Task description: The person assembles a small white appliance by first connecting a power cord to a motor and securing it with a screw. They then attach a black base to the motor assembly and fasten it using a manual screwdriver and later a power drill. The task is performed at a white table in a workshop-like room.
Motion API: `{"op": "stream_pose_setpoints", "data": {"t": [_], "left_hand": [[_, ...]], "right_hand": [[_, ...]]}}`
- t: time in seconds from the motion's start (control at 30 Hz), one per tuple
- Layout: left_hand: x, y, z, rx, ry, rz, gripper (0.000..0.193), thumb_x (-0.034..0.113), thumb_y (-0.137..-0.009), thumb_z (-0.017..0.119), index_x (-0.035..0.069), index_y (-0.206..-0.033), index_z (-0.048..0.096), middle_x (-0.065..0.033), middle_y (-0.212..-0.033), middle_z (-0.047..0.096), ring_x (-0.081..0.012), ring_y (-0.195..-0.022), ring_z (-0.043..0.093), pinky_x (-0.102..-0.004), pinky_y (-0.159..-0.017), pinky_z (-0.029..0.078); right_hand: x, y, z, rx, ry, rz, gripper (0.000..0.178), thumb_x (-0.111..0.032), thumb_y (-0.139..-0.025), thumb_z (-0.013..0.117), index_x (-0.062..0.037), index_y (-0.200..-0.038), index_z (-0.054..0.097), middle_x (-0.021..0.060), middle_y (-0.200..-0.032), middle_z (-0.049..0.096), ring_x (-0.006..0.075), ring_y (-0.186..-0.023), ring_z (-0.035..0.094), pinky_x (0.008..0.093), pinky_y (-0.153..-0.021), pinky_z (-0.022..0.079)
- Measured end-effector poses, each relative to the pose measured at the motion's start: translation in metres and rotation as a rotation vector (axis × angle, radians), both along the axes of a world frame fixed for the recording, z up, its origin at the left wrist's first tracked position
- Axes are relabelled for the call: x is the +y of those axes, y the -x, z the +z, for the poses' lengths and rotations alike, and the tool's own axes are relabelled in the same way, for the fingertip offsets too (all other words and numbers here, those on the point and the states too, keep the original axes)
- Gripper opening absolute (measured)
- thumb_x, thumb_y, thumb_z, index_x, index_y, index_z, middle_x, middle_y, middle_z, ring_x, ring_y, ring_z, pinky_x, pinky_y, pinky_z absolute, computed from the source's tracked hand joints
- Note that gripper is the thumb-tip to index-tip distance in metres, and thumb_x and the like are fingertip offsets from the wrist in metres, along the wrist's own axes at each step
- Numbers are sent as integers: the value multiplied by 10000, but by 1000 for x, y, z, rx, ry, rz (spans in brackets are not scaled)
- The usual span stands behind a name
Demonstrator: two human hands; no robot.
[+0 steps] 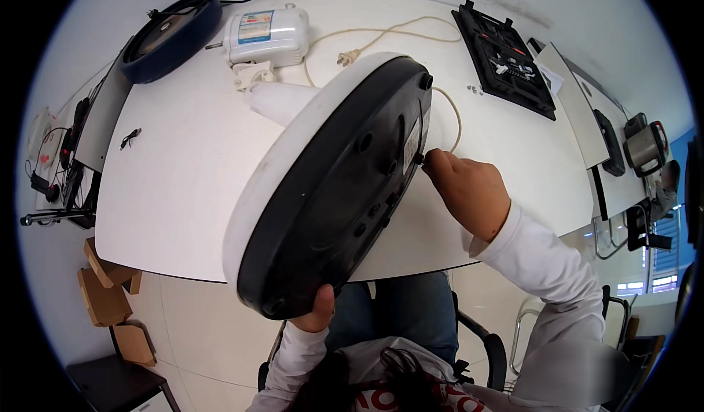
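A large round fan base (330, 184), white on its rim and black underneath, is tilted up on edge over the white table (176, 170), its underside facing me. My left hand (317, 311) grips its lower rim from below. My right hand (466, 188) pinches something small at the right edge of the black underside, where a cream power cord (453, 111) comes out. The white column (275, 100) of the stand points away behind the base.
A white motor unit (265, 36) and a dark blue round base (170, 36) lie at the table's far left. A black frame part (506, 58) lies far right, small screws (473, 88) beside it. Cardboard boxes (106, 294) stand on the floor at left; a chair is under me.
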State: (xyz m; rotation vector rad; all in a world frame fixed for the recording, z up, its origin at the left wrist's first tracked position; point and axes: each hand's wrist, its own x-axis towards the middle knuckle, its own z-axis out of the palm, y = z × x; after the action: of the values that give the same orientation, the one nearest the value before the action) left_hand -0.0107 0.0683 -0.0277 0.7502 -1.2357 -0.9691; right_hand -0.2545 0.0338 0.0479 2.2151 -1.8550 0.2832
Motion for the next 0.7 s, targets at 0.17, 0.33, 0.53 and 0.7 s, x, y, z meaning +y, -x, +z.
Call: {"op": "stream_pose_setpoints", "data": {"t": [0.17, 0.33, 0.53, 0.7], "left_hand": [[0, -2, -8, 39, 18, -50, 473, 252, -824, 607, -23, -1192, 492, -132, -1145, 550, -246, -1022, 541, -313, -878, 414], [0, -2, -11, 52, 28, -114, 477, 229, -820, 613, -21, -1204, 483, -132, -1160, 542, -248, -1035, 535, -310, -888, 409], [2, -7, -20, -95, 89, -45, 512, 283, -824, 622, -20, -1210, 477, -126, -1174, 531, -243, -1041, 530, -312, -889, 408], [-1, -7, -19, -42, 44, -83, 532, 305, -825, 623, -20, -1216, 470, -126, -1181, 524, -241, -1045, 527, -311, -891, 406]], "right_hand": [[-4, 8, -6, 99, 81, 120, 135, -158, -844, 528, -65, -791, 446, 50, -565, 489, 239, -458, 527, 326, -427, 413], [-7, 4, 1, -613, -280, -84, 141, -167, -895, 477, -87, -782, 452, 17, -477, 334, 128, -381, 401, 275, -379, 364], [-14, 23, 4, -2164, -1037, -309, 229, -244, -951, 381, -84, -807, 460, -51, -497, 293, 58, -385, 261, 190, -350, 235], [-10, 8, 11, -1618, -781, -300, 216, -263, -940, 419, -76, -839, 462, -5, -505, 410, 96, -386, 363, 206, -379, 294]]}}
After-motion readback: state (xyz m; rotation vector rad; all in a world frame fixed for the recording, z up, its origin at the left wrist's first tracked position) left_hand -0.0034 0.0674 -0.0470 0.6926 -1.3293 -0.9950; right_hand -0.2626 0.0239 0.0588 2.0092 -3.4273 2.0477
